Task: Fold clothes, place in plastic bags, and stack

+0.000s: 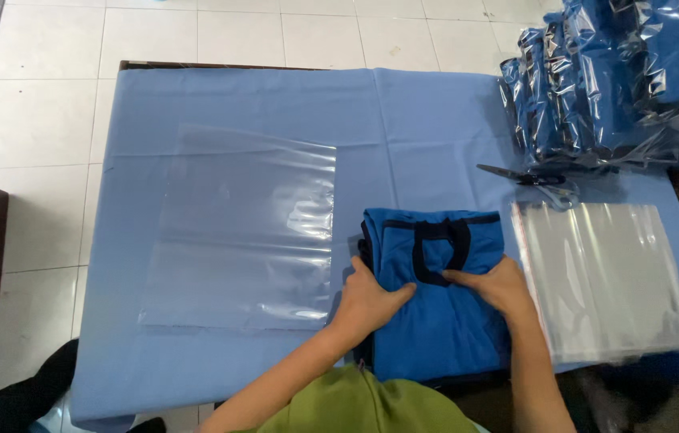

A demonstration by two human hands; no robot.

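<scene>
While both hands sit on the shirt, the biggest thing in view is the table, draped in a plain blue cloth and taking up most of the shot, with white floor tiles past its far and left edges. Next down in size is the clear bag, lying flat on the left half of the table, empty as far as I can tell, its right edge just beside the shirt. Far right there's a heap of bagged shirts, blue ones already in shiny plastic. Near right is a stack of bags, unused, just beside the shirt on its right.

Then the shirt itself: blue with dark trim, folded into a neat rectangle, collar facing the far side, sitting at the near edge in the middle. The left hand lies flat on its left edge, fingers curled round the side, holding the fold rather than lifting. The right hand presses down near the collar, fingers out, not clenched.

Smallest bit: scissors at the foot of the heap.

My read is it's the tail end of folding, and sliding it into the clear bag would need a grip that keeps the fold tight.
</scene>
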